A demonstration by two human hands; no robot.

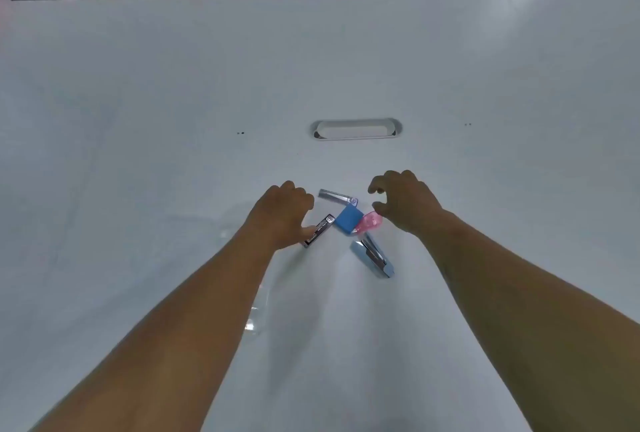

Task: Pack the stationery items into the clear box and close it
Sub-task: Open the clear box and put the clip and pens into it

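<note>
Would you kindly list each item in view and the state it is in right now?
left hand: curled, thumb on the black case
right hand: open, hovering above the pink item
black case: flat on the table
blue eraser: on the table, touching the pink item
pink item: on the table
stapler: on the table
silver case: flat, untouched
clear box: barely visible, state unclear

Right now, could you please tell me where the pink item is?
On the white table, centre of view, the pink item lies beside the blue block, just under the right hand.
</note>
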